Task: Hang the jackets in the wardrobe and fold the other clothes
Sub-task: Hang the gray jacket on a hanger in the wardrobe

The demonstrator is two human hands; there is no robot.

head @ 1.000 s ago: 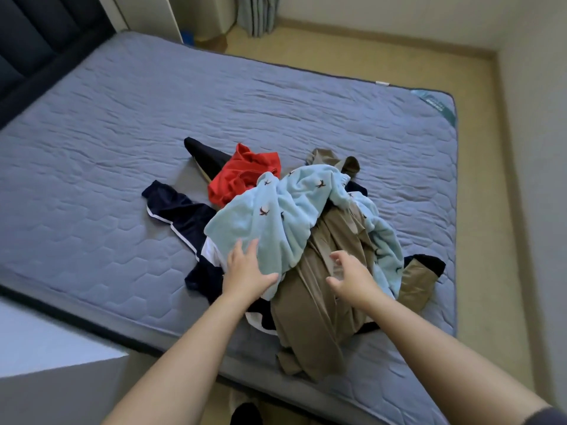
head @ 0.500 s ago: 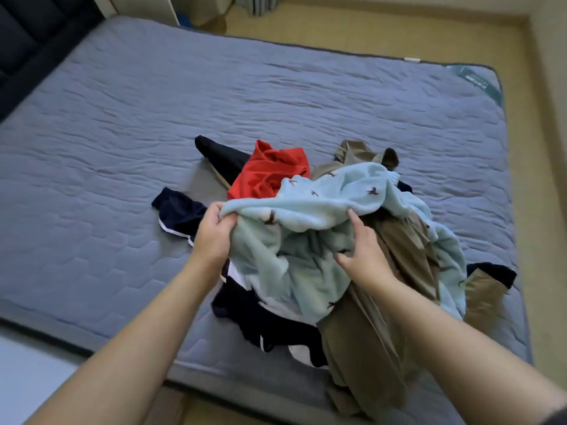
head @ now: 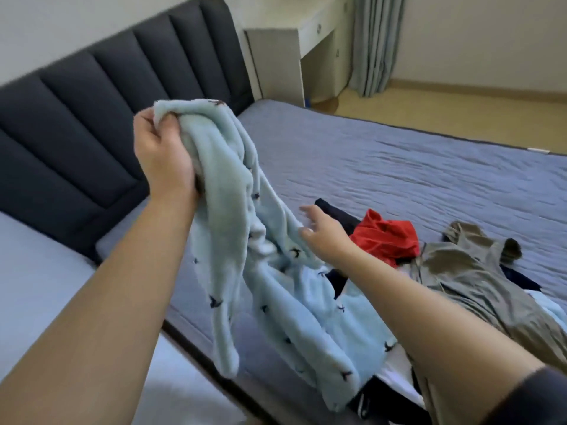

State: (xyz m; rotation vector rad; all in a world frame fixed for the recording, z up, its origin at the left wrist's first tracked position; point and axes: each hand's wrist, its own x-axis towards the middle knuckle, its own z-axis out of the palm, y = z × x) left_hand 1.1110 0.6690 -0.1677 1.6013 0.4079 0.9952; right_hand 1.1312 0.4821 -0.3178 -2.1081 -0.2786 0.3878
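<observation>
One fleece top [head: 276, 286] hangs limp from our left hand [head: 162, 154], which grips its bunched edge. Our right hand [head: 322, 237] touches it, fingers loose. Soft, light; we judge shoulder seams the better hold.

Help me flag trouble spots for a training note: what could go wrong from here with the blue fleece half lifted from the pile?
1. The left hand grips the light blue fleece by one bunched fistful while the right hand is open beside it, so it may slip or hang twisted.
2. The fleece's lower end lies over the dark clothes at the mattress edge; pulling higher could drag them to the floor.
</observation>
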